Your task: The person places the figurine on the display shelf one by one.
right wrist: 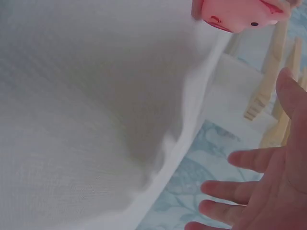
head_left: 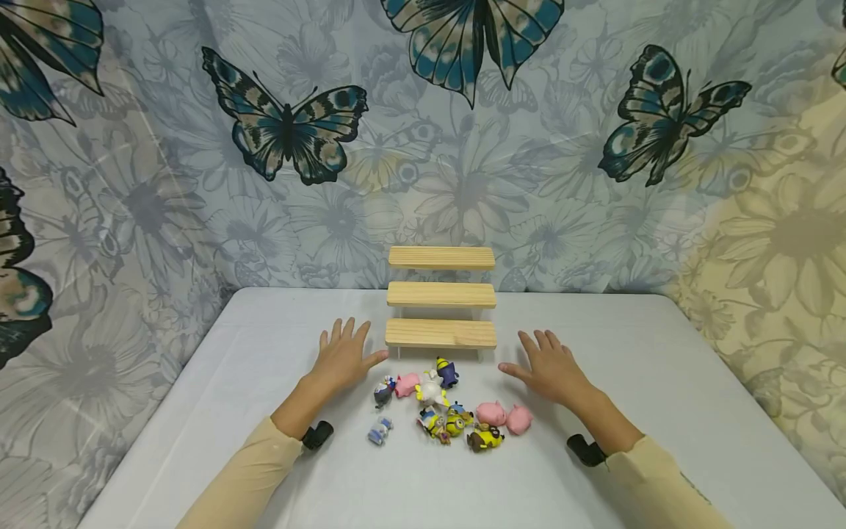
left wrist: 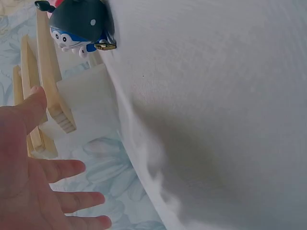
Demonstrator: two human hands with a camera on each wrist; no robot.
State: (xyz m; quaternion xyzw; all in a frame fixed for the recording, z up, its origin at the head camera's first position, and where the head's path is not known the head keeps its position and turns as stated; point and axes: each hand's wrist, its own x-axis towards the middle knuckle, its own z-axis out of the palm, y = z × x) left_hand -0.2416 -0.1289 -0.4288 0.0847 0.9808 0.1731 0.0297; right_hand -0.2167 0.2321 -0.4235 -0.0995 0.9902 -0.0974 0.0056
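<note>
My left hand (head_left: 341, 358) is held with fingers spread, left of a three-tier wooden shelf (head_left: 440, 334). My right hand (head_left: 550, 369) mirrors it on the shelf's right side, fingers spread and holding nothing. Between the hands lies a loose group of small toy figures. It includes pink pigs (head_left: 491, 413), yellow minion figures (head_left: 485, 438), a white figure (head_left: 431, 389) and a minion in dark blue (head_left: 447, 373). Closest to the left hand is a blue cat figure with a dark cap (left wrist: 79, 21). A pink pig (right wrist: 237, 14) shows near the right hand in the right wrist view.
A white cloth covers the table (head_left: 218, 382). One small blue-grey figure (head_left: 380, 431) lies apart at the group's left. Behind the shelf hangs a butterfly-print backdrop (head_left: 449, 184). Each wrist carries a black camera (head_left: 318, 435).
</note>
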